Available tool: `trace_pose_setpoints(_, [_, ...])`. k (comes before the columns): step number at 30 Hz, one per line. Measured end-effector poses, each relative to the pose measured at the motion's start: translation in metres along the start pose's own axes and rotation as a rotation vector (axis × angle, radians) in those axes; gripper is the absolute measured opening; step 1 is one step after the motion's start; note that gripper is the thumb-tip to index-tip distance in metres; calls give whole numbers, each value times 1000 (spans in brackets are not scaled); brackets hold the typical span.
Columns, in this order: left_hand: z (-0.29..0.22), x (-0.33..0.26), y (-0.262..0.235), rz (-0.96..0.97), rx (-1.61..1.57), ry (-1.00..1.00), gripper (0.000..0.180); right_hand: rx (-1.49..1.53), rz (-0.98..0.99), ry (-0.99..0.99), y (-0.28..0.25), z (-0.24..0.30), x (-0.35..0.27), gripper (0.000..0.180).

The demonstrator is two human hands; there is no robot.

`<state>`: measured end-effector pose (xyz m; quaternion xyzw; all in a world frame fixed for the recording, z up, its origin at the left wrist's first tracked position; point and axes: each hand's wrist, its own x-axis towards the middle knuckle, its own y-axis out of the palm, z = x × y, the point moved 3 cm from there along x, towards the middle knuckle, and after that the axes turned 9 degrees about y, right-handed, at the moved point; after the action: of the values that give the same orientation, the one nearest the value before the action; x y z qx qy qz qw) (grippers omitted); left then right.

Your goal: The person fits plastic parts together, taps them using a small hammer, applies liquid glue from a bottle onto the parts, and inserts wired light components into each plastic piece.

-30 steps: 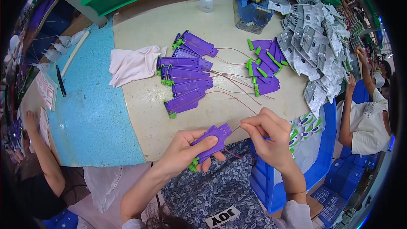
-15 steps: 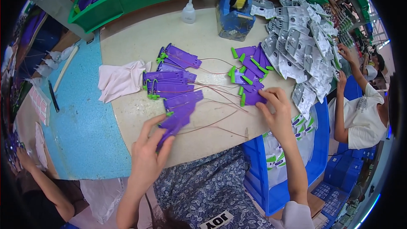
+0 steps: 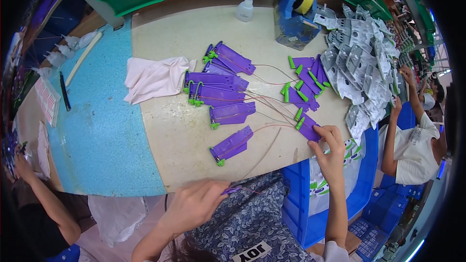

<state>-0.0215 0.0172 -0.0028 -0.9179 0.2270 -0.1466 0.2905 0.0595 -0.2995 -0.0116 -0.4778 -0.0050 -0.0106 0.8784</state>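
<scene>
The left hand [image 3: 194,206] is beside the near edge of the bench [image 3: 167,128], over a dark floral garment [image 3: 242,213]; its fingers press together on a purple part [image 3: 231,190] that juts beyond their tips, mostly hidden. The right hand's [image 3: 331,157] thumb and forefinger pinch the near end of a purple panel [image 3: 309,128] at the bench's right, close to a heap of grey parts [image 3: 359,53]. On the garment, a white patch [image 3: 251,251] carries bold dark letters. The pinched panel looks flat, with two green pegs [image 3: 299,123] at its far end. Other purple panels [image 3: 233,114], green-ended with thin wires [image 3: 266,98], fan across the middle.
</scene>
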Motion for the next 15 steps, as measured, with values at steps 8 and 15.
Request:
trace_pose_setpoints(8, [6, 1, -4, -26, 118, -93, 19, 734, -100, 286, -11, 62, -2, 20])
trace_pose_setpoints(15, [3, -11, -7, -18, 183, 22, 12, 433, 392, -133, 68, 122, 26, 17])
